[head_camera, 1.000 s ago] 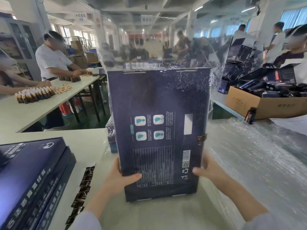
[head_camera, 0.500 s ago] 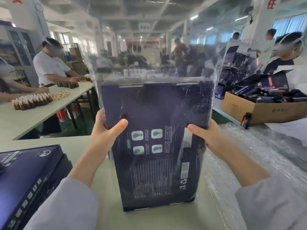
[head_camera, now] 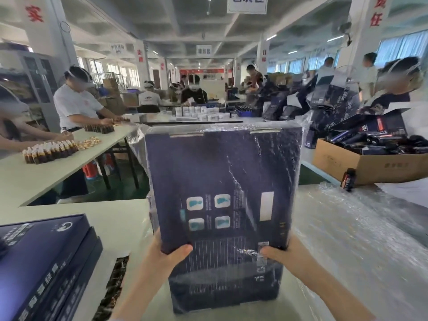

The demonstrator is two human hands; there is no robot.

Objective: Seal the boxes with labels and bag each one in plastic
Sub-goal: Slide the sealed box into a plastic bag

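The left hand (head_camera: 165, 259) is gripping the lower left edge of a dark navy rectangular cardboard box (head_camera: 222, 177). Its thumb (head_camera: 181, 250) is pressing flat on the near face, while the other fingers are reaching behind the box, hidden, so I cannot tell how they lie. The right hand (head_camera: 287, 256) is gripping the lower right edge the same way, thumb (head_camera: 268, 251) lying on the face just beside the barcode and the remaining fingers out of sight behind.

The box is standing upright on its short end on the pale table (head_camera: 111, 218), directly in front of the person, between the two hands. Its long axis is running vertically, its printed panel is facing the camera, and the end with two flap slots is pointing up. A clear plastic bag (head_camera: 136, 144) is wrapping it, crinkling over the face and bulging past the top left corner.

Left of the box, a strip of dark printed labels (head_camera: 113, 290) is lying on the table, and further left a stack of flat dark blue boxes (head_camera: 44, 258) is sitting. To the right, a heap of clear plastic film (head_camera: 352, 228) is spreading over the surface.

Farther right, a small dark bottle (head_camera: 348, 179) is standing beside a brown cardboard carton (head_camera: 370, 167) holding dark packages. In the distance, people are working at a long white table (head_camera: 34, 177) lined with brown vials (head_camera: 49, 151).
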